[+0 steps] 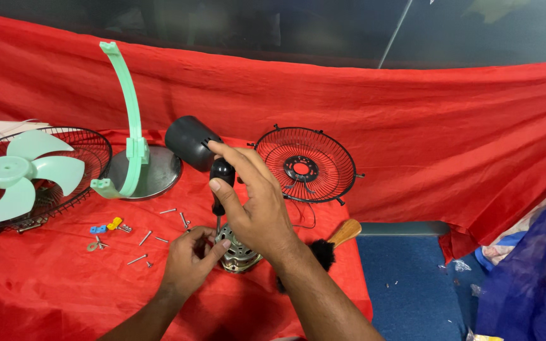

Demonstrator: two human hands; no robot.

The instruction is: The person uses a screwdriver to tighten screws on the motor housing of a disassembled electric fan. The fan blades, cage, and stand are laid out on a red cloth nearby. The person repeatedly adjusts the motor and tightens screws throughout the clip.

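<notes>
Now R hand (257,202) grips screwdriver (221,183) on motor (238,252), L hand (191,259) steadying.

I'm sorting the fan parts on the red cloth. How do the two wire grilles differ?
The left grille lies nearly flat with the pale green fan blade resting in it; the right grille stands tilted up against the red cloth, with nothing in it. The right one shows a black ringed hub at its centre; the left one's centre is hidden by the blade. Both are round, dark wire guards.

No packages, labels, signs, screens apparent.
</notes>
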